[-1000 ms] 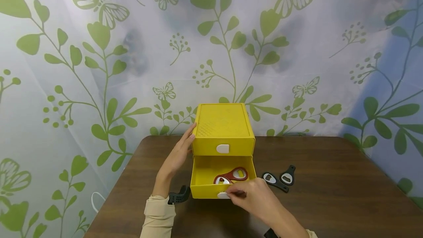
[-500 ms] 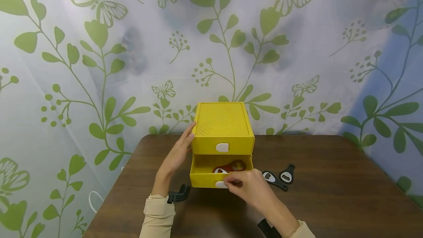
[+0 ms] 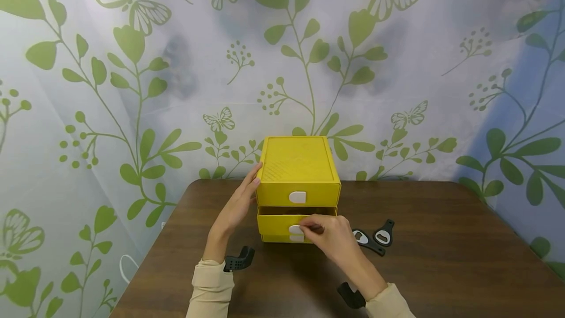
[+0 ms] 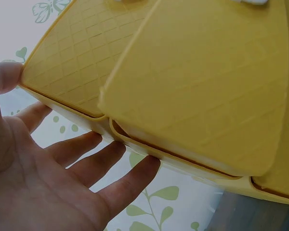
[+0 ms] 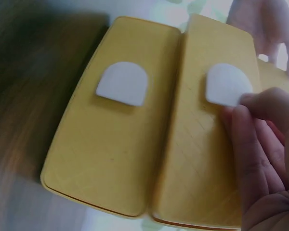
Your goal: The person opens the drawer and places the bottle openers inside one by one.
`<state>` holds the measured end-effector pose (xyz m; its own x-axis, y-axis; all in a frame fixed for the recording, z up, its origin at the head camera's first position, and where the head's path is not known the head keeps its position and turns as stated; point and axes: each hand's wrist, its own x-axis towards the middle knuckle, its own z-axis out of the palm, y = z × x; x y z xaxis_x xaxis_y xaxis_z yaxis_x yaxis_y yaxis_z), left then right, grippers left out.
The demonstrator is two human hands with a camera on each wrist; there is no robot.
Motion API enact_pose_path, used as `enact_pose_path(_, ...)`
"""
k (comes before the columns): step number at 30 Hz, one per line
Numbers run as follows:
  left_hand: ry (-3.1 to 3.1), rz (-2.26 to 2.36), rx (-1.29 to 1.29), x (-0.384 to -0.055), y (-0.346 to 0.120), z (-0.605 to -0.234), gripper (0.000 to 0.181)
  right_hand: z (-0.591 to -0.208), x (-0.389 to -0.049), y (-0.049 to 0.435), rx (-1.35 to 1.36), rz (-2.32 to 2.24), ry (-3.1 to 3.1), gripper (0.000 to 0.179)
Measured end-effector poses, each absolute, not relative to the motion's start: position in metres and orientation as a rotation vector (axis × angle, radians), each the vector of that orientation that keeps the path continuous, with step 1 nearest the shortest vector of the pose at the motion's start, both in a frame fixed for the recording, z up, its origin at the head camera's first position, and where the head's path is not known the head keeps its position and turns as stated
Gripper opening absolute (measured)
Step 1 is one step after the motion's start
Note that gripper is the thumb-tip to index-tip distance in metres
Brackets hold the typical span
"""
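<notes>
A yellow drawer cabinet (image 3: 300, 161) with white tabs stands on the table. Its middle drawer (image 3: 273, 224) sticks out a little, while the top and bottom drawers are shut. My right hand (image 3: 333, 237) pinches the middle drawer's white handle (image 5: 226, 84) between thumb and fingers. The bottom drawer's handle (image 5: 123, 83) shows beside it in the right wrist view. My left hand (image 3: 234, 212) rests with extended fingers against the cabinet's left side; in the left wrist view its fingertips (image 4: 151, 163) touch the side edge. The red bottle openers inside the drawer are now hidden.
Two black bottle openers lie on the brown table (image 3: 441, 259) right of the cabinet: one opener (image 3: 382, 235) points its handle away, the other opener (image 3: 372, 245) is partly behind my right hand. A patterned curtain (image 3: 190, 77) hangs behind the table.
My right hand has pushed the middle drawer inward, away from me, so only a narrow gap shows and the red bottle openers are out of sight. My left hand has stayed on the cabinet's side.
</notes>
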<state>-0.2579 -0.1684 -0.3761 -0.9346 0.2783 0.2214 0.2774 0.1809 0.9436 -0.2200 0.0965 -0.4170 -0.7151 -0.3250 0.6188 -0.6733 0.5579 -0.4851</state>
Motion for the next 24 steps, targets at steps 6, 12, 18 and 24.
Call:
enact_pose_path(6,2.415,1.924,0.553,-0.258,-0.168,-0.378,0.059,-0.420,-0.229,0.093,0.758,1.025,-2.313,0.014)
enact_pose_path(12,2.415,1.932,0.550,-0.257,-0.169,-0.377,0.059,-0.421,-0.235,0.090,0.708,1.065,-2.308,0.013)
enact_pose_path(18,2.418,1.935,0.562,-0.258,-0.168,-0.378,0.059,-0.424,-0.240,0.089,0.664,1.084,-2.295,0.012)
enact_pose_path(24,2.412,1.939,0.554,-0.259,-0.168,-0.377,0.058,-0.426,-0.243,0.089,0.656,1.103,-2.278,0.012)
